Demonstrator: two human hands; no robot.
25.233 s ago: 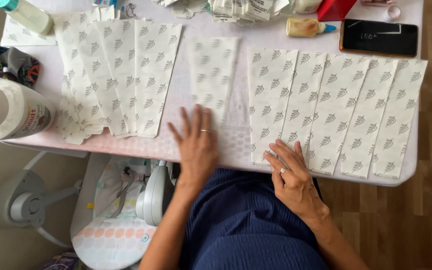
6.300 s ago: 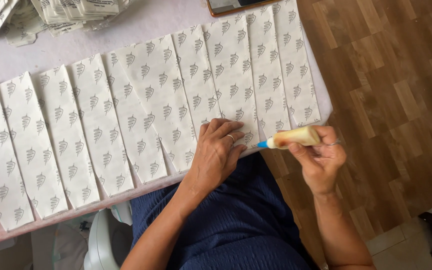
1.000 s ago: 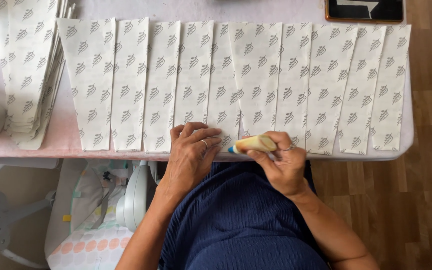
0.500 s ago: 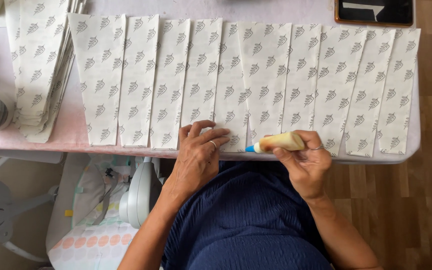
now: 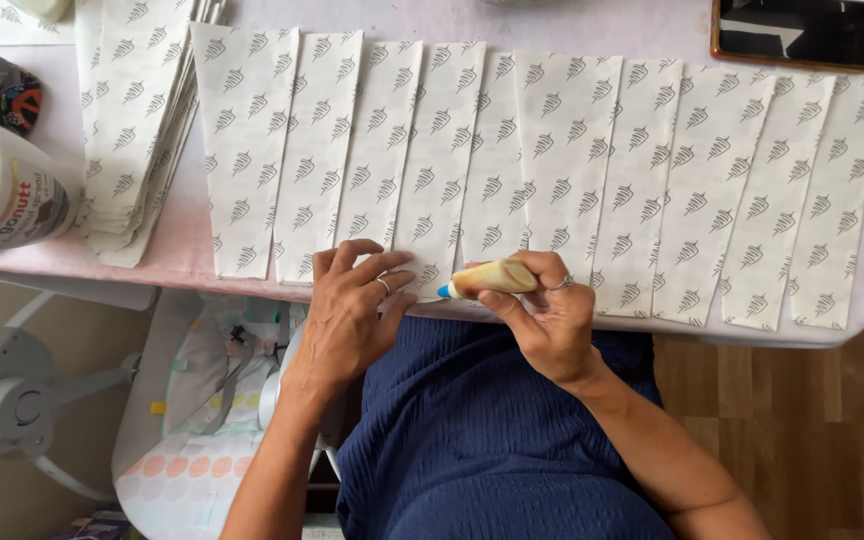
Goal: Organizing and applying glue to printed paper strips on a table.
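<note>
Flat with fingers spread, the left hand (image 5: 352,310) presses the lower ends of the patterned paper strips (image 5: 432,170) at lower centre. Just right of it, the right hand (image 5: 547,320) is clamped around a yellow glue tube (image 5: 492,278), its blue tip touching the strips' lower edge on the pink table (image 5: 177,260).

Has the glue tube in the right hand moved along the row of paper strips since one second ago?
Cannot tell. The glue tube sits at the near ends of the middle paper strips as before; the view itself shifted.
</note>
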